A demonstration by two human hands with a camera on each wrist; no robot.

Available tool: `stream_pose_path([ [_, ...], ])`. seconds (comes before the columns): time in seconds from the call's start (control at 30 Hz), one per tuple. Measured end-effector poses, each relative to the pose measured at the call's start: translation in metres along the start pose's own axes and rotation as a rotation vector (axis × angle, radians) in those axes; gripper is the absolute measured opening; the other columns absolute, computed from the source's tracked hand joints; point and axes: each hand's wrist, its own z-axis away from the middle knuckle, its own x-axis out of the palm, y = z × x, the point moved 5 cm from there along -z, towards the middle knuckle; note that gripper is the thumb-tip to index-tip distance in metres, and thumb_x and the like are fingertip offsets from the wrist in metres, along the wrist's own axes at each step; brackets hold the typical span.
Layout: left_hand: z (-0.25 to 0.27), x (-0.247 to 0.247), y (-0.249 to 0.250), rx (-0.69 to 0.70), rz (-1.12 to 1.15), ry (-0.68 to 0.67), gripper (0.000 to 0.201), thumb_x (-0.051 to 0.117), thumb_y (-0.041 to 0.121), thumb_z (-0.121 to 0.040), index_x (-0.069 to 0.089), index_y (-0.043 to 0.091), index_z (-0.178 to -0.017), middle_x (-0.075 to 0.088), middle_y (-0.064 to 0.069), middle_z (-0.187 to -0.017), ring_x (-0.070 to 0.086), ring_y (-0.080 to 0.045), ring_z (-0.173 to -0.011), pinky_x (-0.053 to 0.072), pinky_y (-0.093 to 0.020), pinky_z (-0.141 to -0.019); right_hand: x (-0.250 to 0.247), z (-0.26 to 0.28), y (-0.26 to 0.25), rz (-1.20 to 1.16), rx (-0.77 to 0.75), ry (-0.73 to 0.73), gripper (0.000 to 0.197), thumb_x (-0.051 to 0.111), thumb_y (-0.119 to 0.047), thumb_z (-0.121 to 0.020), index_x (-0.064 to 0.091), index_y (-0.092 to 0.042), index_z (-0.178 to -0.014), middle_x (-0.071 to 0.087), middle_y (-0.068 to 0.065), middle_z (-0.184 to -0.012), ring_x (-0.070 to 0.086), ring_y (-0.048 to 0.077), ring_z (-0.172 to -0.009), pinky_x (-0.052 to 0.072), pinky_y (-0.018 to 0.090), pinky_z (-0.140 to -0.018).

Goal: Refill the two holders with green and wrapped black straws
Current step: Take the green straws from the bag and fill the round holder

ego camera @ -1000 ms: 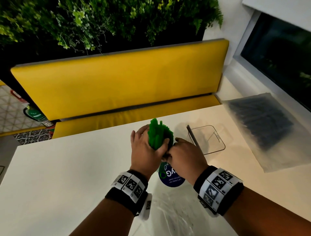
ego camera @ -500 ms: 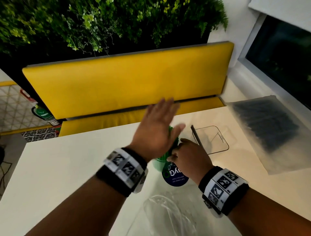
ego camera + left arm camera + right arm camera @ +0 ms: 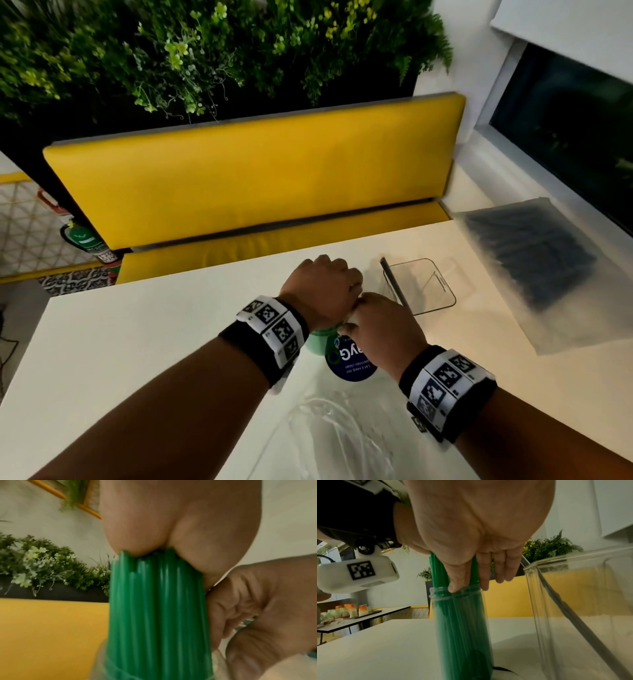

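Observation:
A bundle of green straws (image 3: 157, 608) stands in a round clear holder (image 3: 436, 592) on the white table (image 3: 137, 342). My left hand (image 3: 322, 291) lies on top of the bundle, its palm (image 3: 171, 520) pressing on the straw tips; its fingers are hidden. My right hand (image 3: 380, 329) holds the bundle just above the holder's rim, thumb in front and fingers behind (image 3: 496, 572). To the right stands a square clear holder (image 3: 442, 298) with one black straw (image 3: 394, 284) leaning in it. A frosted bag of wrapped black straws (image 3: 534, 267) lies at the far right.
An emptied clear plastic bag (image 3: 342, 431) lies on the table in front of me. A round blue sticker (image 3: 349, 363) shows beside the round holder's base. A yellow bench (image 3: 257, 178) runs along the table's far edge, with plants above it.
My left hand let go of the straw tops, rose flat above them, and has now come down onto them, covering them in the head view. The right hand kept its hold.

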Motion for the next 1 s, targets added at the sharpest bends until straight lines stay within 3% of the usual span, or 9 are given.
stream_pose_path([
  [0.07,0.001,-0.003,-0.006,-0.045,0.041,0.012,0.037,0.041,0.051,-0.098,0.058,0.028,-0.122,0.058,-0.001,-0.122,0.055,-0.028,-0.113,0.048,-0.040,-0.087,-0.001,0.001,-0.001,0.006,-0.005,0.023,0.034,0.059,-0.055,-0.087,0.070,-0.029,-0.105,0.070,-0.006,-0.098,0.059,0.014,-0.099,0.048,0.029,-0.079],
  [0.13,0.012,-0.002,-0.011,-0.200,0.032,-0.008,0.057,0.036,0.071,-0.090,0.051,0.033,-0.129,0.051,-0.003,-0.132,0.050,-0.032,-0.121,0.047,-0.049,-0.093,0.002,0.001,-0.002,-0.004,0.023,0.039,0.045,0.058,-0.065,-0.082,0.066,-0.027,-0.105,0.069,-0.005,-0.097,0.060,0.014,-0.098,0.052,0.031,-0.078],
  [0.2,0.022,0.006,-0.011,-0.292,0.118,-0.048,0.062,0.031,0.077,-0.087,0.046,0.035,-0.130,0.049,-0.005,-0.130,0.052,-0.034,-0.116,0.051,-0.049,-0.087,0.009,0.002,-0.001,-0.025,0.051,0.039,0.050,0.057,-0.069,-0.080,0.064,-0.026,-0.105,0.068,-0.005,-0.097,0.060,0.015,-0.097,0.053,0.033,-0.076],
  [0.37,0.028,-0.019,-0.013,-0.074,0.195,0.011,0.039,0.052,0.048,-0.090,0.051,0.034,-0.126,0.050,0.003,-0.127,0.050,-0.026,-0.113,0.055,-0.043,-0.082,0.014,0.007,0.003,-0.118,0.080,0.053,0.044,0.062,-0.066,-0.077,0.063,-0.031,-0.103,0.066,-0.007,-0.095,0.062,0.014,-0.089,0.053,0.030,-0.071],
  [0.53,0.038,-0.004,-0.006,-0.111,0.194,-0.138,0.074,0.058,0.072,-0.070,0.035,0.043,-0.134,0.025,0.003,-0.153,0.023,-0.024,-0.143,0.042,-0.055,-0.103,0.015,0.006,0.001,-0.151,0.087,0.057,0.031,0.060,-0.055,-0.080,0.062,-0.030,-0.100,0.066,-0.007,-0.089,0.064,0.014,-0.083,0.055,0.031,-0.068],
  [0.63,0.036,0.000,-0.005,-0.094,0.111,-0.029,0.072,0.048,0.079,-0.072,0.041,0.040,-0.132,0.039,0.006,-0.143,0.038,-0.023,-0.133,0.042,-0.046,-0.102,0.017,0.005,0.005,-0.174,0.121,0.038,0.027,0.055,-0.051,-0.082,0.061,-0.028,-0.095,0.066,-0.006,-0.086,0.062,0.015,-0.080,0.055,0.034,-0.068],
  [0.73,0.035,0.002,-0.010,-0.056,0.052,0.027,0.069,0.040,0.080,-0.079,0.036,0.043,-0.138,0.042,0.002,-0.145,0.040,-0.026,-0.132,0.044,-0.051,-0.101,0.018,0.004,0.007,-0.203,0.117,0.028,0.029,0.058,-0.054,-0.081,0.062,-0.028,-0.094,0.066,-0.005,-0.087,0.061,0.015,-0.081,0.055,0.037,-0.069],
  [0.9,0.034,0.002,-0.009,0.054,0.063,0.179,0.035,0.045,0.053,-0.093,0.066,0.028,-0.107,0.061,0.000,-0.111,0.054,-0.028,-0.100,0.055,-0.043,-0.071,0.015,0.005,0.006,-0.235,0.116,0.042,0.034,0.064,-0.057,-0.079,0.065,-0.029,-0.097,0.069,-0.005,-0.094,0.063,0.014,-0.089,0.055,0.036,-0.075],
  [1.0,0.032,-0.009,-0.011,-0.004,0.070,0.240,0.037,0.050,0.052,-0.088,0.063,0.030,-0.115,0.062,0.002,-0.111,0.057,-0.027,-0.099,0.054,-0.041,-0.073,0.015,0.003,0.007,-0.240,0.114,0.034,0.036,0.066,-0.056,-0.079,0.066,-0.030,-0.103,0.070,-0.005,-0.096,0.064,0.015,-0.091,0.054,0.034,-0.075],
])
